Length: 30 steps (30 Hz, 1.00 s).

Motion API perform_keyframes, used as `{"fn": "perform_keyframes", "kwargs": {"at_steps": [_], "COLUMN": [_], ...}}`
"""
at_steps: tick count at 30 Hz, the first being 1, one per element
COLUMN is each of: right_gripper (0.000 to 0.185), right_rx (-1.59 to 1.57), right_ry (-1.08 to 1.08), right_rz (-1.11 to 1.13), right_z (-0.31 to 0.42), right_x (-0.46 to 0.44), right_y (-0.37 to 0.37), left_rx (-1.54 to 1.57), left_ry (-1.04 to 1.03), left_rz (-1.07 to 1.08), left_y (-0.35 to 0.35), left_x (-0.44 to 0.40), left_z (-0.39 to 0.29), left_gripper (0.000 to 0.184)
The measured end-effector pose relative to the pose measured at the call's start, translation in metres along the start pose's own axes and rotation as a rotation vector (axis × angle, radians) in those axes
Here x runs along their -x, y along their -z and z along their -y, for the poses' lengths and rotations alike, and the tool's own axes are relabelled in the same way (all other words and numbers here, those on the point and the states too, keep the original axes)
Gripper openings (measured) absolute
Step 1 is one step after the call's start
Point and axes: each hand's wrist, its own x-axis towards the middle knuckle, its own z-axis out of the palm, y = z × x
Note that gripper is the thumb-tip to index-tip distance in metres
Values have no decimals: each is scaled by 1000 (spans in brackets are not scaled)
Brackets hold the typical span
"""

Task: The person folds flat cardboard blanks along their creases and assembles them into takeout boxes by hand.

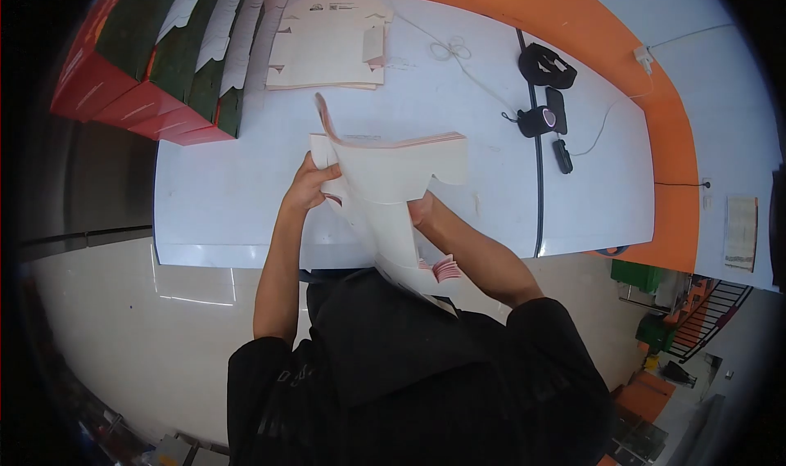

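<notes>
A stack of white die-cut cardboard sheets with pinkish edges (385, 175) is held up over the near side of the table, bent and partly fanned. My left hand (309, 186) is closed on the stack's left edge, thumb on top. On the other side, my right hand (421, 210) grips the sheets from behind; most of its fingers are hidden by the cardboard. The stack's lower end hangs down in front of my black shirt. Farther back on the table lies another flat pile of similar printed cardboard sheets (326, 52).
Red and green cartons (143, 97) stand at the table's left. Toward the right of the white table (221, 196) are a black pouch (540, 63), a dark phone-like slab (556, 106), a round-faced black device (536, 121) and a white cable (450, 50). An orange band runs along the wall.
</notes>
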Motion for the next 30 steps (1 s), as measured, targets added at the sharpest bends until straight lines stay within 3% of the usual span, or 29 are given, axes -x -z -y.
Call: {"fn": "perform_keyframes", "kwargs": {"at_steps": [3, 5, 7, 9, 10, 13, 17, 19, 23, 27, 30], "right_gripper": [65, 69, 79, 87, 85, 79, 79, 78, 71, 80, 68], "right_rx": [381, 785, 969, 921, 1079, 1388, 1200, 1144, 1150, 1084, 1147], "right_ry": [160, -17, -168, -70, 29, 302, 594, 595, 502, 344, 284], "right_rz": [117, -56, -328, -559, -499, -321, -122, -20, 120, 220, 267], "right_z": [36, 98, 128, 124, 118, 106, 83, 81, 76, 76, 71], "right_x": [-3, 11, 14, 24, 30, 37, 39, 47, 56, 65, 69], "right_y": [-40, -81, -110, -125, -129, -137, -112, -117, -151, -180, -192], "left_rx": [19, 23, -33, -266, -381, -732, -834, -878, -959, -950, -911], "left_ry": [-14, -59, -255, -300, -323, -536, -841, -892, -776, -817, -804], "left_rz": [-169, -295, -469, -525, -550, -333, 156, 314, 535, 525, 549], "left_y": [11, 25, 14, -16, -25, -17, -80, -96, -94, -98, -96], "left_x": [23, 47, 74, 100, 112, 144, 149, 150, 158, 158, 154], "left_z": [-12, -21, -35, -54, -56, -45, -93, -111, -137, -139, -139], "left_gripper": [51, 52, 48, 42, 38, 33, 38, 45, 48, 47, 48]}}
